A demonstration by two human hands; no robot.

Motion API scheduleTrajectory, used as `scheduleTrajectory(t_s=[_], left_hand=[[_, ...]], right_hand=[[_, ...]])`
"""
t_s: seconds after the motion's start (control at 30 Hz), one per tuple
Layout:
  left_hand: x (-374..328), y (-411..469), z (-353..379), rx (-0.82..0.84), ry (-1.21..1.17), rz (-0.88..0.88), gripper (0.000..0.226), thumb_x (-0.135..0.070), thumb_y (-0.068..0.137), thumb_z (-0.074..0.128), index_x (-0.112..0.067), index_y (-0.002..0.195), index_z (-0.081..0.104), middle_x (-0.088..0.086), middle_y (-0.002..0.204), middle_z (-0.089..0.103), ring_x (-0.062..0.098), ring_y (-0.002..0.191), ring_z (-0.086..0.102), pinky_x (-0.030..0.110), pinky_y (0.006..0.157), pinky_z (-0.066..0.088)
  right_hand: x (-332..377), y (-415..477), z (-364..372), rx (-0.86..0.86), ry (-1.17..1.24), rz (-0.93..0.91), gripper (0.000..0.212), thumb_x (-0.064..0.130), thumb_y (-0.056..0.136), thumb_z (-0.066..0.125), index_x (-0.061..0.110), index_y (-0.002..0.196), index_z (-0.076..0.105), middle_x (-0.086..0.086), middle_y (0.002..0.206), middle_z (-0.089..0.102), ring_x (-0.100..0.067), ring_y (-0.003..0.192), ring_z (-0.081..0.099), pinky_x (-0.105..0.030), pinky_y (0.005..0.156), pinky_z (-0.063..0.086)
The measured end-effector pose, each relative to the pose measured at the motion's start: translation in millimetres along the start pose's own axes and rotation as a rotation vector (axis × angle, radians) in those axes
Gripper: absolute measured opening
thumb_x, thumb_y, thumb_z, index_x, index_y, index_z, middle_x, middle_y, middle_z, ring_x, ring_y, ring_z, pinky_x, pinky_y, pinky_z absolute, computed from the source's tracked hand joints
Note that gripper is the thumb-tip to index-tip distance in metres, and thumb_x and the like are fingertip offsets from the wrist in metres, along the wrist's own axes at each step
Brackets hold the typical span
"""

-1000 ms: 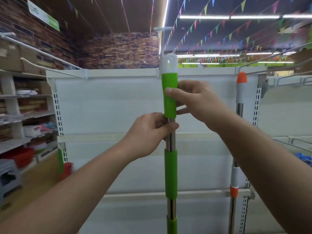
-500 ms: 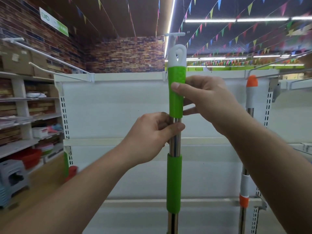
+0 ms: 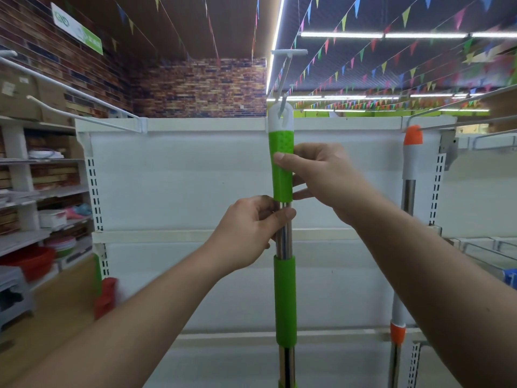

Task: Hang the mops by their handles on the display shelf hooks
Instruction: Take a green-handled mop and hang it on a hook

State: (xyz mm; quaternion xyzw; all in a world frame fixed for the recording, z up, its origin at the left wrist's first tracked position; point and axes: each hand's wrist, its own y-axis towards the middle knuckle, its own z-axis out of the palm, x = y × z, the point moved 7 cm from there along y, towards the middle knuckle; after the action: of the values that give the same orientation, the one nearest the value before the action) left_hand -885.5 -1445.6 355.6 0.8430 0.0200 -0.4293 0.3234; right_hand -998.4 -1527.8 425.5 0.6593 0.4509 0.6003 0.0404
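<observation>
Our right hand (image 3: 324, 177) pinches the green mop handle (image 3: 281, 152), left hand (image 3: 246, 233) grips its steel shaft (image 3: 284, 243); the hook (image 3: 284, 79) appears threaded through the white loop (image 3: 280, 119). We should lower gently until seated.

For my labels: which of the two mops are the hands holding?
The green-gripped mop in the middle: the right hand holds its upper green grip, the left hand its steel pole. The orange-capped mop at right is untouched.
</observation>
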Motion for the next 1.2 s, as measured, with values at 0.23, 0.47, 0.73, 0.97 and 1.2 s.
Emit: scheduleTrajectory(t_s=[0.23,0.47,0.73,0.97,1.2], left_hand=[[15,23,6,0.021,-0.012,-0.026,0.019,-0.037,0.099,0.065,-0.024,0.085,0.067,0.002,0.084,0.075,0.026,0.084,0.076,0.047,0.080,0.064],[33,49,7,0.019,0.007,-0.037,0.020,-0.034,0.100,0.064,-0.023,0.083,0.067,0.008,0.084,0.074,0.028,0.083,0.076,0.048,0.082,0.062],[57,78,7,0.002,0.015,-0.059,0.026,-0.035,0.100,0.064,-0.012,0.092,0.072,0.022,0.096,0.077,0.036,0.087,0.075,0.052,0.084,0.062],[76,104,6,0.007,0.038,-0.095,0.027,-0.042,0.098,0.065,-0.019,0.085,0.072,0.008,0.077,0.072,0.039,0.087,0.074,0.057,0.084,0.061],[89,124,9,0.004,0.066,-0.115,0.026,-0.044,0.098,0.063,-0.026,0.080,0.069,0.007,0.077,0.070,0.038,0.088,0.075,0.053,0.084,0.061]], right_hand=[[-17,19,1,0.002,-0.037,0.035,0.027,0.030,0.097,0.070,0.006,0.106,0.076,-0.020,0.105,0.077,-0.037,0.098,0.076,-0.050,0.081,0.066],[-35,40,6,0.002,-0.051,0.066,0.029,0.029,0.099,0.069,0.004,0.111,0.075,-0.023,0.109,0.076,-0.036,0.098,0.076,-0.048,0.081,0.066],[-57,67,13,-0.010,-0.040,0.113,0.026,0.028,0.100,0.067,0.006,0.112,0.074,-0.022,0.112,0.075,-0.031,0.095,0.075,-0.049,0.081,0.066],[-77,92,16,-0.023,-0.026,0.161,0.023,0.032,0.099,0.069,0.012,0.110,0.073,-0.021,0.114,0.074,-0.038,0.106,0.073,-0.051,0.082,0.066],[-90,108,21,-0.023,-0.026,0.194,0.022,0.031,0.100,0.068,0.012,0.110,0.072,-0.022,0.116,0.074,-0.038,0.106,0.073,-0.045,0.073,0.067]])
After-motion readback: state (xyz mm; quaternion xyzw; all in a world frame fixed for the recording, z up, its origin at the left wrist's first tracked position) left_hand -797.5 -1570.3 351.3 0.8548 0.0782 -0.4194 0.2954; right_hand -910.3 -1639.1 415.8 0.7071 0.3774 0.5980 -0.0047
